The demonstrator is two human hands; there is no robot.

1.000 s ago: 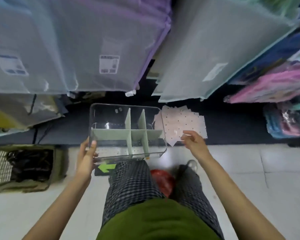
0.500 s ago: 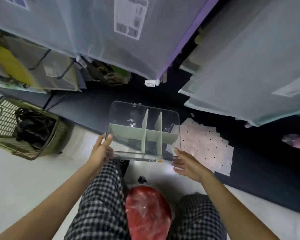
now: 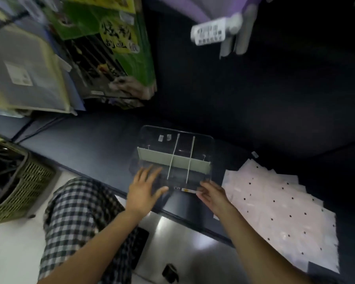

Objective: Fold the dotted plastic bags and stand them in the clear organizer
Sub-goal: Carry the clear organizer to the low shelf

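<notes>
The clear organizer [image 3: 173, 156] sits on the dark mat [image 3: 94, 144] at dead centre of the view, pale green dividers [image 3: 172, 161] crossing inside it to make six compartments, all of them without bags so far as the blur allows. The left hand [image 3: 145, 188] is spread flat, fingers straight, pressing on the near left corner of the box: a released grip, palm only. The right hand [image 3: 211, 194] has its fingers curled at the near right edge, a light pinching grip on the rim by the look of it, though motion blur softens that.

Out at three to four o'clock from the organizer, just beside it, lies the fanned stack of dotted plastic bags [image 3: 279, 210], pale pink with black dots, flat on the mat and unfolded.

Handling, as a judgement: the box looks rigid, light and slick-walled, so holding it by opposite rims or corners should keep it square. The bags look thin, limp and slippery, likely to slide off one another and spring open after a crease. Best taken one at a time by a corner or edge, pressed flat, then pinched along the fold when lowered between dividers. They will lean until a compartment fills.

Around the scene: white tiled floor [image 3: 10, 249] at six to eight o'clock, a woven olive basket [image 3: 27, 185] with dark contents at nine, stacked packaged goods [image 3: 103, 50] at eleven, a hanging white label tag [image 3: 210, 34] at one, and checked trousers [image 3: 74, 218] below.
</notes>
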